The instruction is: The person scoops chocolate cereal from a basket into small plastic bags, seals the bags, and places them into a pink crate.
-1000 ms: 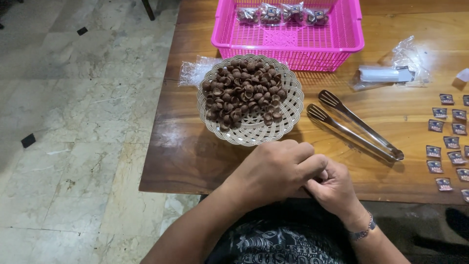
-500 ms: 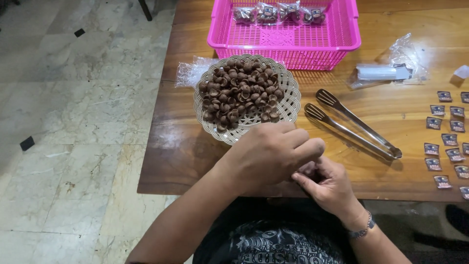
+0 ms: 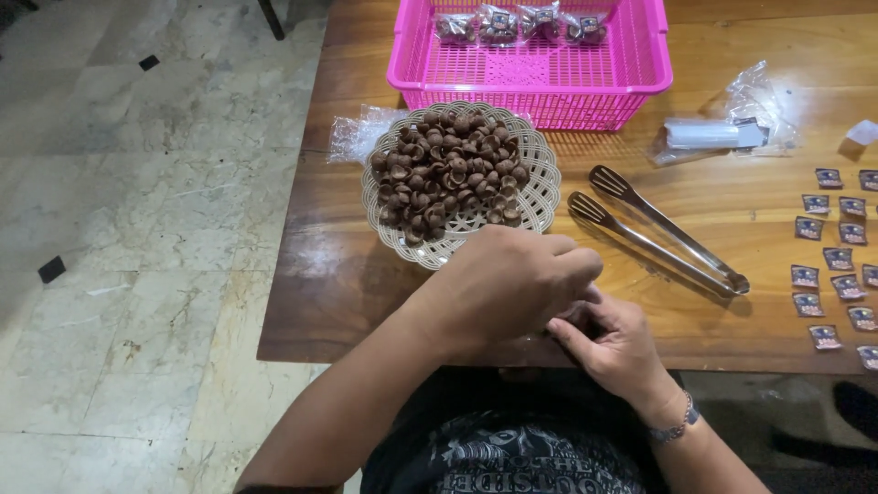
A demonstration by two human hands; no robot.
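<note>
Left hand: the left hand (image 3: 512,284) was curled over at the near table edge, fingers bunched down toward the right hand; whatever sat between them was hidden under its knuckles, so I could not tell what it pinched.
Right hand: the right hand (image 3: 615,340) lay just beneath and touching the left, fingers half folded, thumb pressed in; whether it gripped anything could not be made out.
Brown pieces: a heap of small brown cup-shaped pieces (image 3: 448,174) filled the woven cream dish (image 3: 541,187), just beyond the left knuckles.
Handling: the pieces looked light, dry and brittle, likely to crack under a hard squeeze; best lifted one at a time by the rim with fingertips, or with the tongs.
Tongs: metal tongs (image 3: 660,230) rested on the wooden table (image 3: 329,274), right of the dish, untouched.
Basket: a pink plastic basket (image 3: 540,78) stood behind the dish, with a few small filled packets (image 3: 498,23) along its far side.
Labels: small printed squares (image 3: 828,261) lay in rows at the right edge.
</note>
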